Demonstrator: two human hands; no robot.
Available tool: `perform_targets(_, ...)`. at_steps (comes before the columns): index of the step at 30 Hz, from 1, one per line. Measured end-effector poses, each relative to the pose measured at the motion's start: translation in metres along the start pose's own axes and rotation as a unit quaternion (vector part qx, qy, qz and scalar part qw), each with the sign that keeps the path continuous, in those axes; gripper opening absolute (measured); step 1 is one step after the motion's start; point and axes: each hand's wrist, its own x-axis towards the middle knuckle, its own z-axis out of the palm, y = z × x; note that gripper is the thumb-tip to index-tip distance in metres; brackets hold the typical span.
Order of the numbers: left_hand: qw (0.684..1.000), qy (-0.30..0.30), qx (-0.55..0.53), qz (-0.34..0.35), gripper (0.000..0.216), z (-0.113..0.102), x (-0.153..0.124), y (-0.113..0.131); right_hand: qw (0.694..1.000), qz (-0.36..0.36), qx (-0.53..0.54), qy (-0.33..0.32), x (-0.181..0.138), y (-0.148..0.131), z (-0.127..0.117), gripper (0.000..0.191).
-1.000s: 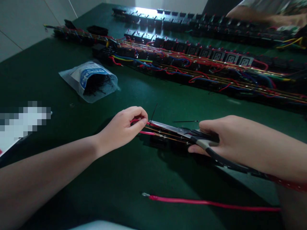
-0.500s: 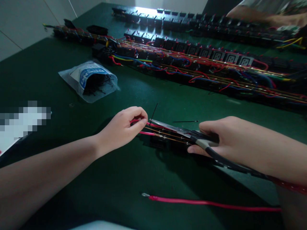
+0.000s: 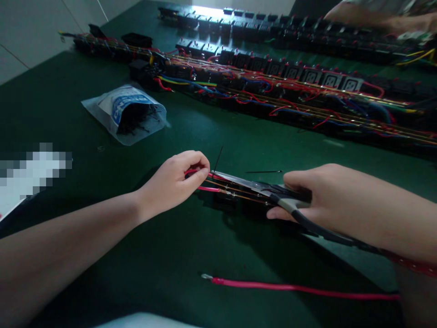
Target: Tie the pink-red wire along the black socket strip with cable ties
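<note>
Little shifted except my view, very slightly

Across the green surface [image 3: 164, 269] lay a wired strip [image 3: 223, 202], partly hidden by my right hand [image 3: 336, 193], which gripped scissors [image 3: 275, 196]. My left hand [image 3: 182, 175] pinched a red wire [image 3: 191, 171] at the strip's end. By the scissors' tips stood a thin black tie [image 3: 219, 157]. With the blades so near the wire, I judged, a slip could have nicked its insulation.

L hand [image 3: 180, 171] pinching red wire [image 3: 191, 171] at end of blk strip [image 3: 225, 202], R hand [image 3: 327, 191] gripping scissors [image 3: 254, 185], blades [image 3: 232, 178] pointing to base of thin blk tie [image 3: 217, 159] sticking up, 2nd tie [image 3: 262, 171] lying just behind, open bag [image 3: 118, 109] w/ blk ties [image 3: 136, 119] sitting beyond, red cable [image 3: 303, 289] lying up front on grn table [image 3: 143, 259]
</note>
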Motion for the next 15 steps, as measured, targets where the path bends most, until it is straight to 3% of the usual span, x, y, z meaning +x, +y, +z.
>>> perform_targets(10,1.000,-0.007,-0.004,-0.006,0.020,-0.0001,0.0000,0.0002,1.000,0.014,-0.017,0.005,0.0018,-0.0023,-0.0035,0.040)
perform_targets(15,1.000,-0.012,-0.006,-0.011,0.021,-0.0002,-0.0001,-0.0009,1.000,0.016,-0.014,-0.001,0.0045,-0.0021,-0.0039,0.042)
